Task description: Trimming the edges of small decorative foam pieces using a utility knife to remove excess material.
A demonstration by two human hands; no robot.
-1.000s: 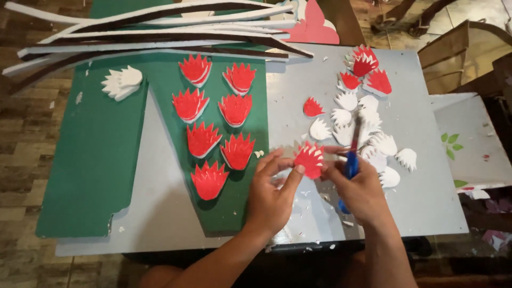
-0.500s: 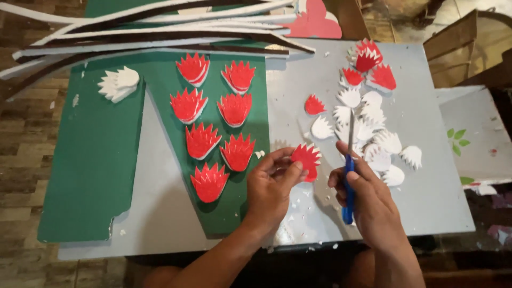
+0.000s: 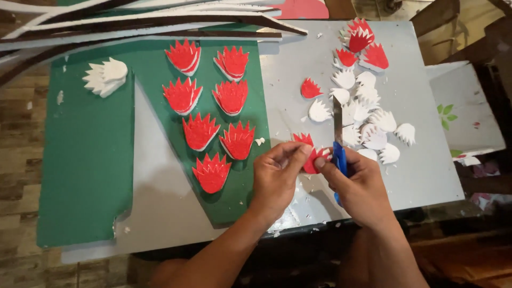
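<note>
On the grey tabletop (image 3: pixel 416 160), left hand (image 3: pixel 277 178) pinching small red serrated foam petal (image 3: pixel 308 154), right hand (image 3: pixel 360 184) clenched on blue-handled craft knife (image 3: pixel 338 141): likely slipping toward fingertips (image 3: pixel 305 150), nicking them.

One view only: head-worn camera, looking steeply down and forward over our grey table (image 3: pixel 421 160) from close above. Our left hand (image 3: pixel 277 178) and right hand (image 3: pixel 362 186) enter from the bottom edge; the table's far edge meets the top. No second view overlaps.
</note>
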